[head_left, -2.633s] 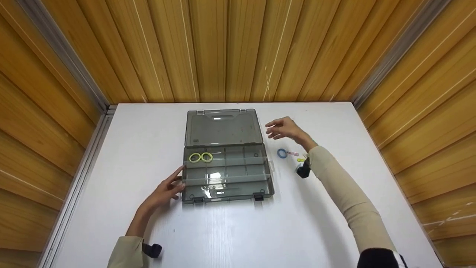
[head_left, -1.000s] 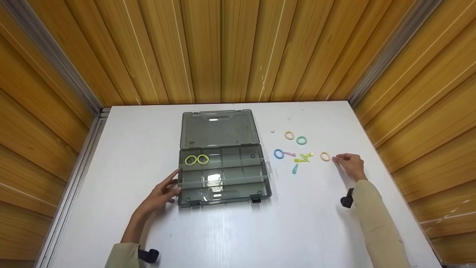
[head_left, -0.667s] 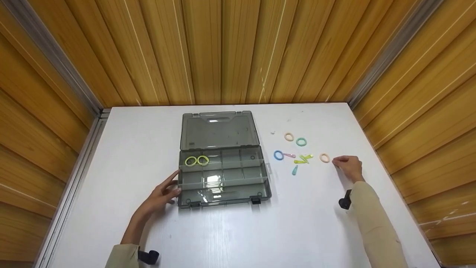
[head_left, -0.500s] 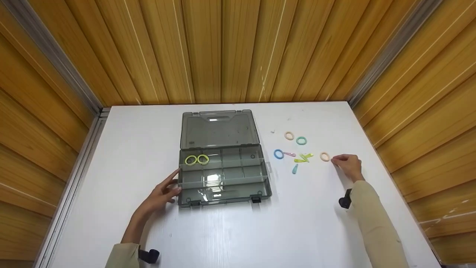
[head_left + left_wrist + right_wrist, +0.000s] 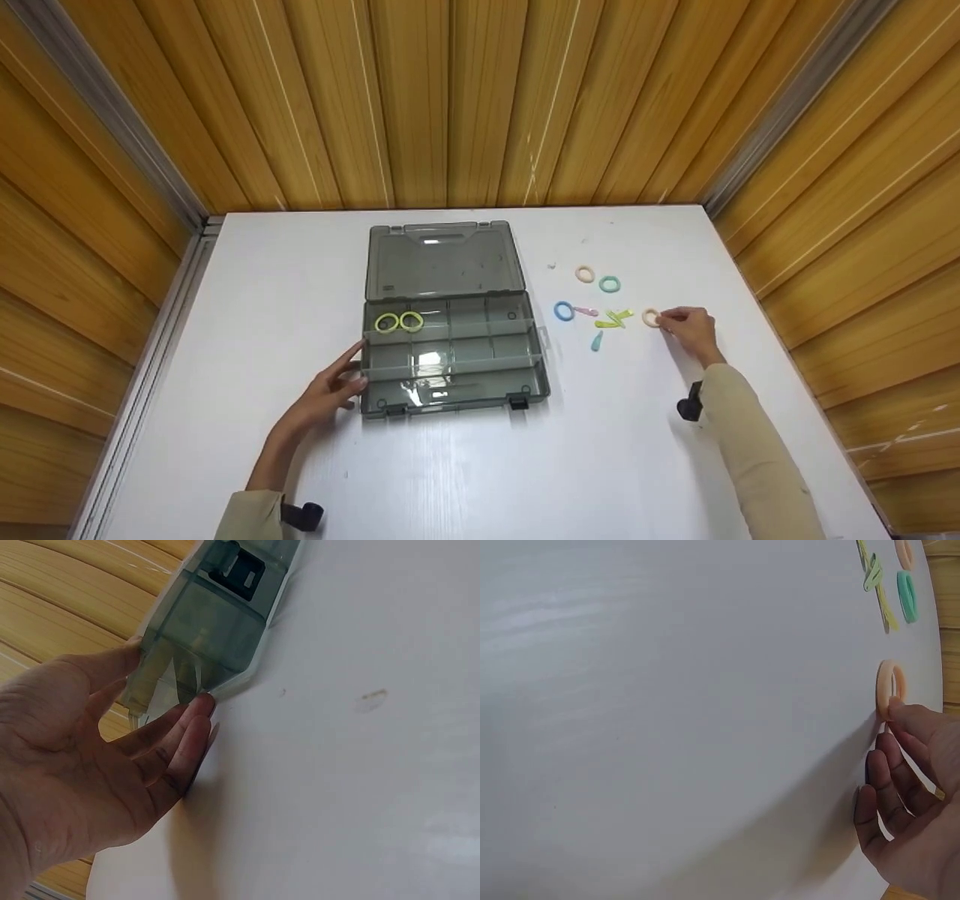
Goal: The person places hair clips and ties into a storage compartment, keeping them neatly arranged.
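My right hand point(image 5: 690, 330) pinches the near edge of a peach hair tie point(image 5: 886, 686) between thumb and forefinger, at the right of the table. The remaining fingers are loosely bent below it. My left hand point(image 5: 322, 394) touches the left side of a grey see-through compartment box point(image 5: 491, 386), its fingers spread along the wall. The box lies with its lid point(image 5: 442, 266) folded back. Two yellow-green hair ties point(image 5: 411, 322) sit in its back left compartments. In the left wrist view, the fingertips meet the corner of the box point(image 5: 214, 622).
Between box and right hand lie a blue hair tie point(image 5: 564, 310), a pink hair clip point(image 5: 586, 311), several yellow-green clips point(image 5: 616, 319) and a teal clip point(image 5: 597, 341). Behind them are another peach hair tie point(image 5: 585, 274) and a green one point(image 5: 610, 284). Wood-patterned walls point(image 5: 480, 105) enclose the table.
My right hand went from beside the lid to the table's right, then slid left onto the peach hair tie and took hold of its edge. My left hand stayed at the box.
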### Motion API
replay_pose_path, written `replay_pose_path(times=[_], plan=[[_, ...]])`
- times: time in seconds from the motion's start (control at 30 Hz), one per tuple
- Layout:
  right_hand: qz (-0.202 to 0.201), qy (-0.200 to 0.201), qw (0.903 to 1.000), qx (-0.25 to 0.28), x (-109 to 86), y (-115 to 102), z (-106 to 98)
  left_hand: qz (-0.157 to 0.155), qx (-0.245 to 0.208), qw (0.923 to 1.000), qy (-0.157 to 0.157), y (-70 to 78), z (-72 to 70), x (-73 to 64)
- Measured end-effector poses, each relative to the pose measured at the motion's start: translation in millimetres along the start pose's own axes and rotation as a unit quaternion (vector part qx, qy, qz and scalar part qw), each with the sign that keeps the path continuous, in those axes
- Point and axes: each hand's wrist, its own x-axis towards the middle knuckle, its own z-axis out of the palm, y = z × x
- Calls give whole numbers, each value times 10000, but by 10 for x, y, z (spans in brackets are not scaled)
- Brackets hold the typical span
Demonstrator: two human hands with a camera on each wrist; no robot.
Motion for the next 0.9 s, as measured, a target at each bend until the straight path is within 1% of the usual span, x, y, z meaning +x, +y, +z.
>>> replay_pose_path(times=[0.07, 0.17, 0.27, 0.33, 0.43, 0.5, 0.6, 0.67, 0.9], plan=[[7, -36, 10000, -67, 3, -29, 15, 29, -9, 10000, -18, 11, -1, 0], [158, -135, 9998, -42, 13, -63, 35, 66, -40, 10000, -40, 23, 2, 4], [250, -259, 9993, 87, 16, -112, 53, 105, -48, 9999, -80, 20, -2, 10], [215, -281, 9992, 190, 13, -173, 75, 103, -49, 9999, -83, 13, -9, 9], [-121, -299, 9989, 328, -6, -322, 110, 82, -30, 9999, -58, -5, -23, 4], [-384, -294, 9981, 386, -19, -443, 135, 9, -8, 10000, 1, -14, -24, 4], [-703, -405, 9954, 510, -50, -613, 179, -70, 52, 9999, 51, -20, -25, 4], [-772, -475, 9940, 611, -75, -712, 221, -118, 57, 9999, 79, -21, -18, 9], [-984, -672, 9881, 977, -185, -992, 408, 11, -54, 10000, -59, -26, 6, 4]])
